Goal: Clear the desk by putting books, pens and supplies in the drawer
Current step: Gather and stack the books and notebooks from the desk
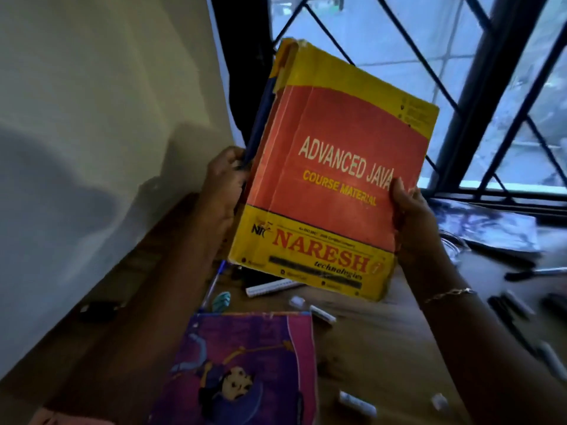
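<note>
The thick red and yellow book (331,167), its cover reading "ADVANCED JAVA COURSE MATERIAL", was held up in the air between both hands, clear of the bench (383,348) and tilted so that its top leaned to the right. The left hand (224,185) had its grip clamped on the worn spine edge about halfway up, with the fingers curled round behind. The right hand (411,216) gripped the opposite long edge at much the same height, its thumb pressed on the cover just beside the end of the title; a thin bracelet (451,294) sat on that wrist.

Below the book, a purple notebook (245,369) with a cartoon figure lay flat on the bench. Between it and the raised book lay a blue pen (214,283), a small teal item (221,300) and a white ruler-like strip (273,288). Short white sticks (322,314) were scattered over the wood. To the right lay several black pens (509,305), and a dark glossy book (491,228) rested near the barred window (460,87).
</note>
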Demonstrator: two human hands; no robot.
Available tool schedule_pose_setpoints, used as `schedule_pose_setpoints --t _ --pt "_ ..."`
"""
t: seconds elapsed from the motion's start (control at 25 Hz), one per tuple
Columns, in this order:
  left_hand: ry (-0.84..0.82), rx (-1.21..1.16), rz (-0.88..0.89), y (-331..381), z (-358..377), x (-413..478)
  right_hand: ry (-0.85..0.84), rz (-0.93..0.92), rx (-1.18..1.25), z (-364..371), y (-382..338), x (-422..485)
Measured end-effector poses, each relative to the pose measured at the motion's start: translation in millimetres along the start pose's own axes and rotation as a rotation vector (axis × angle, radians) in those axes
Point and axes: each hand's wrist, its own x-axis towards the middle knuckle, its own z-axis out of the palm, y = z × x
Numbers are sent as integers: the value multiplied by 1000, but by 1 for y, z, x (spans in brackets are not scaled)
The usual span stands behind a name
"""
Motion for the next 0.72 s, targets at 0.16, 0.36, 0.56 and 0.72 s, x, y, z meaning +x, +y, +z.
schedule_pose_setpoints --t 0.16,0.36,0.56,0.72 --pt "-85 -79 14 -13 50 -21 7 -17 -21 -36 -33 -11" --pt "-166 -232 4 -33 93 -35 52 -44 -61 -79 -59 -17" --pt "-229 -365 -116 -42 131 -63 10 -89 -32 -108 -55 -25" --pt "-418 -206 176 -30 168 -99 110 59 -38 -134 -28 -38"
